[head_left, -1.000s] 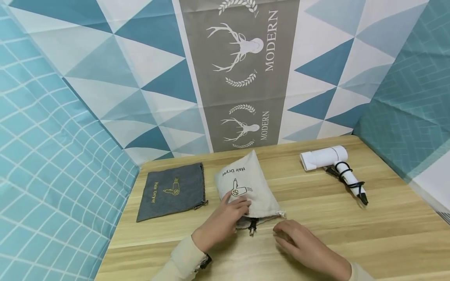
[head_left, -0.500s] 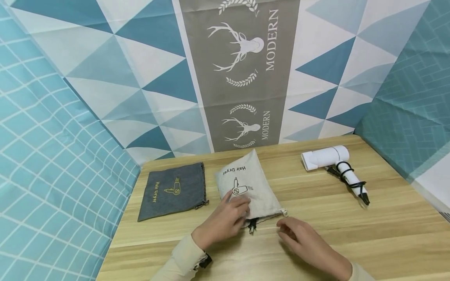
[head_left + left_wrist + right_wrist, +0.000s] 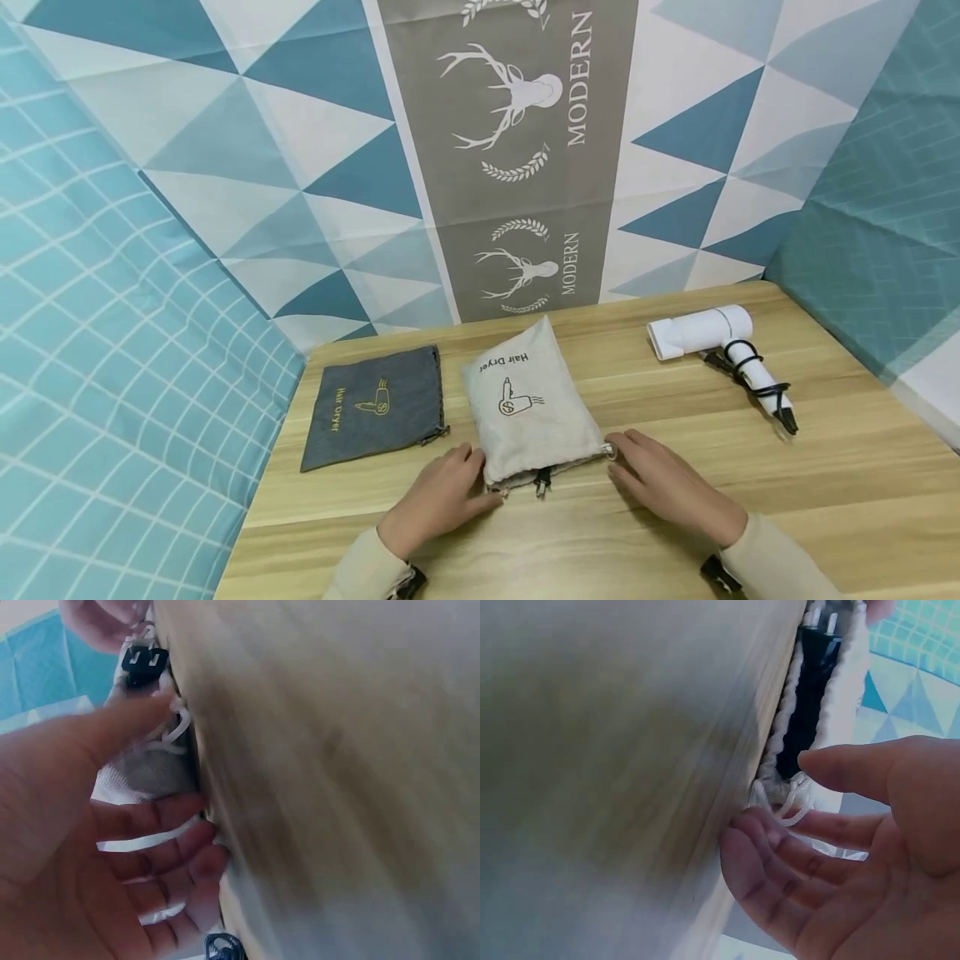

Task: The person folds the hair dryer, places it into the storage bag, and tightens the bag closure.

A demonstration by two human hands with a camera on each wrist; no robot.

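Bag [image 3: 528, 408] contents mostly hidden, sleeves [image 3: 772, 557] cropped

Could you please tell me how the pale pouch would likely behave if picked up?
The pale pouch would probably sag and fold, since its cloth looks soft and creased. Its bulging middle suggests contents that may shift. The plug poking out could slide further if tipped.

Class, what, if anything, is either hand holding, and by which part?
Nothing appears held: the left hand and right hand flank the pale bag at its open end.
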